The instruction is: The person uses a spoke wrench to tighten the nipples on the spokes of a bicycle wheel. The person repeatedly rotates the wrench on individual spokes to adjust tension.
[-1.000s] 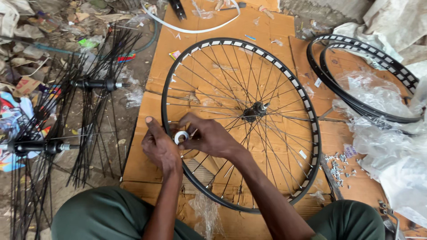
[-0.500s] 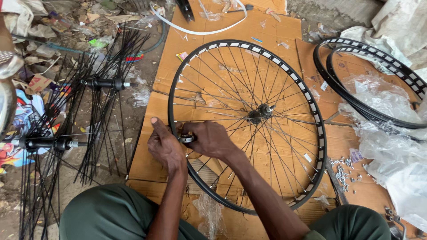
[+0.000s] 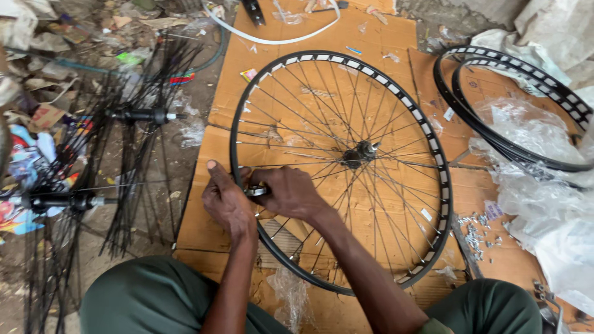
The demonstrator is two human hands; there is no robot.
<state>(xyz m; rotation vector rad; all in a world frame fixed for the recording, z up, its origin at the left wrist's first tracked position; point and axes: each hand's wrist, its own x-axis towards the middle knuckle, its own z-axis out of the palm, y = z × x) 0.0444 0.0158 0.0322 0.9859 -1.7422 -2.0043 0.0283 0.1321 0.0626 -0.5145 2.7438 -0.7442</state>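
The right hand [image 3: 291, 193] pinches a small metal tool [image 3: 255, 191] at the rim of the wheel [image 3: 341, 164], lying flat on cardboard [image 3: 204, 154], while the left hand [image 3: 226, 201] closes around the rim to steady it.

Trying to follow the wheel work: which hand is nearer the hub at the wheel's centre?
Right. The right hand lies inside the rim over the spokes, just left of the hub; the left hand is farther out, at the rim.
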